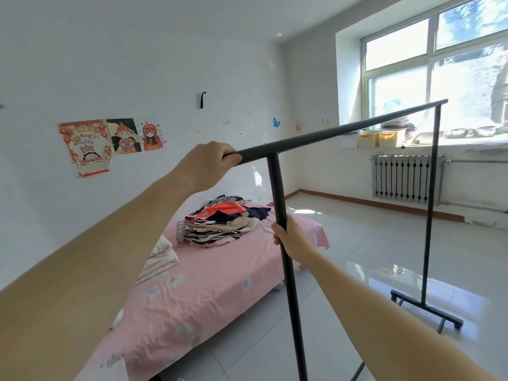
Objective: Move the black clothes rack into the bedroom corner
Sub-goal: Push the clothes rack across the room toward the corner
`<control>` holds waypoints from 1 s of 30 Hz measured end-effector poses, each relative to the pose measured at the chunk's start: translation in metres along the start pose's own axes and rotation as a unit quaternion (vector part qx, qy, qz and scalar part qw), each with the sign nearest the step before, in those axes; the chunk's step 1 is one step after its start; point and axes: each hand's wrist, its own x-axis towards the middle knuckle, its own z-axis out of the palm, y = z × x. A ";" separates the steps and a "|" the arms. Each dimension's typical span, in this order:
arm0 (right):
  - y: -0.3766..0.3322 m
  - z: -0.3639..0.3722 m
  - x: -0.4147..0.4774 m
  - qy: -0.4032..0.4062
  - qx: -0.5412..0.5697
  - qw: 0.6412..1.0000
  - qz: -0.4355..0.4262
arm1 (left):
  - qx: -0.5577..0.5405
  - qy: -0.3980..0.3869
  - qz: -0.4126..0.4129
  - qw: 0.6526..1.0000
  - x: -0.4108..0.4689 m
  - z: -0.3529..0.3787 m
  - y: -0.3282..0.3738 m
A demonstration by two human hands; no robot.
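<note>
We see the black clothes rack [343, 132]: 1 matte top bar on 2 thin uprights, bare of garments, far foot on the tile floor [371, 243], just right of the pink bed [206, 284]. Left hand [211, 163] wraps the bar's near end; right hand [288, 237] is closed around the near upright.

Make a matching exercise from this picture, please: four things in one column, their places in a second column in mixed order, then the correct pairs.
Things:
1. left hand
2. right hand
3. pile of clothes
4. radiator

Places:
A. under the window
B. on the pink bed
C. on the rack's top bar, at its near end
D. around the rack's near upright pole

Pairs: 1-C, 2-D, 3-B, 4-A
</note>
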 end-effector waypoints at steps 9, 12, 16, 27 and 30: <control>0.031 -0.037 0.049 0.049 -0.039 0.998 0.007 | 0.005 0.028 0.013 1.000 0.068 0.046 0.000; 0.044 -0.056 0.072 0.051 -0.051 0.997 0.008 | 0.011 0.037 0.008 0.999 0.094 0.065 0.005; 0.069 -0.090 0.113 0.021 -0.043 0.999 0.005 | 0.016 0.039 -0.005 0.999 0.136 0.095 0.019; 0.121 -0.160 0.219 0.001 -0.095 0.996 -0.004 | -0.002 0.029 -0.050 0.998 0.244 0.163 0.047; 0.137 -0.178 0.246 0.011 -0.093 0.996 -0.006 | -0.002 0.031 -0.047 0.998 0.275 0.182 0.051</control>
